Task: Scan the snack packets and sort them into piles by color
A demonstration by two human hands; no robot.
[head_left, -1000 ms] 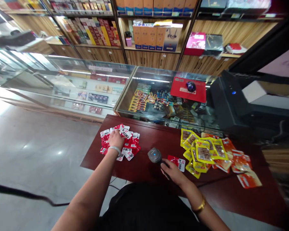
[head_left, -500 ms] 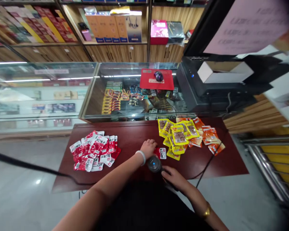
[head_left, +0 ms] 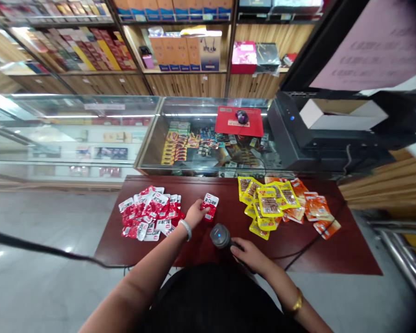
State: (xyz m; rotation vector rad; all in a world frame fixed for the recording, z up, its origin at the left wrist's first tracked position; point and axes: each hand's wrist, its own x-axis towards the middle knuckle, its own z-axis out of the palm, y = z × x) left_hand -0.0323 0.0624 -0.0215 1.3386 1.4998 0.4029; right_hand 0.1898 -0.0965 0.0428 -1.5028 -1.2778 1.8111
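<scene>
Two hands are in my view, both low over the dark red counter [head_left: 326, 249]. My left hand [head_left: 194, 213] has its fingers [head_left: 201, 206] pinching the near edge of one red packet [head_left: 210, 206]. That packet lies by itself near the middle of the counter, between the red pile and the yellow one, its white label end pointing away from me. A pale bangle sits on that wrist.

My right hand [head_left: 247, 253] is curled over the handle of the scanner [head_left: 220, 235], fingers pressed together around it. The scanner's round grey head shows a small blue light and sits just below the red packet, close to the counter's near edge. A black cable [head_left: 308, 247] runs off to the right from under that hand, across the counter. A gold bangle shows on that wrist.

Left of the pinched packet is a red pile [head_left: 149, 213] of the same red and white packets, overlapping each other. To the right is a yellow pile [head_left: 263, 206], with orange packets [head_left: 315, 210] spread beyond it toward the counter's right end.

Behind the counter stands a glass case [head_left: 180, 138] with small goods inside. On its top rests a red pad [head_left: 239, 125] with a dark mouse [head_left: 242, 117]. A black machine [head_left: 291, 138] stands to the right of that, and wooden shelves [head_left: 187, 46] with boxes fill the back wall.
</scene>
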